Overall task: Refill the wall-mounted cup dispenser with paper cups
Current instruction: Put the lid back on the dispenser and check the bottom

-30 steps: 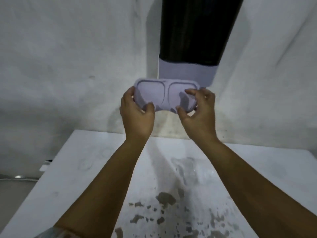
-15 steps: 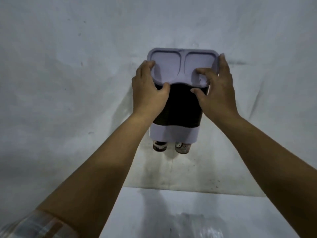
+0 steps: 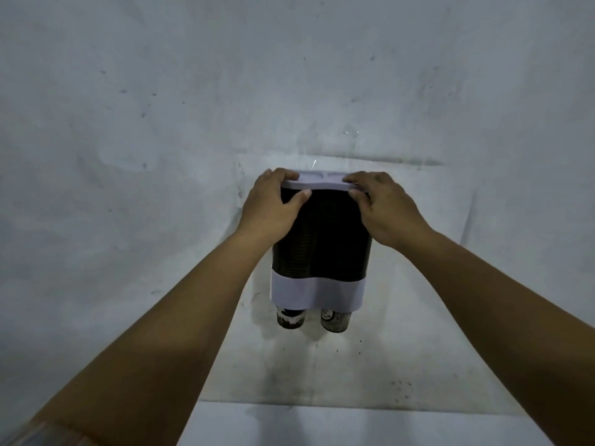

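Note:
A cup dispenser [image 3: 322, 239] hangs on the white wall, with a dark see-through body and a pale lilac band at its base. The bottoms of two paper cups [image 3: 289, 318] [image 3: 335, 320] stick out below it, side by side. A pale lilac lid [image 3: 322, 183] lies flat across the dispenser's top. My left hand [image 3: 273, 204] grips the lid's left end, fingers on top and thumb under the front edge. My right hand [image 3: 383, 207] grips its right end the same way.
The rough white wall [image 3: 161, 140] fills most of the view. A white table top [image 3: 354, 426] shows at the bottom edge, below the dispenser and between my forearms.
Both hands carried the lid up from below the dispenser to its top, then tipped it from a tilted hold to flat on the top. The view rose from the table to the wall.

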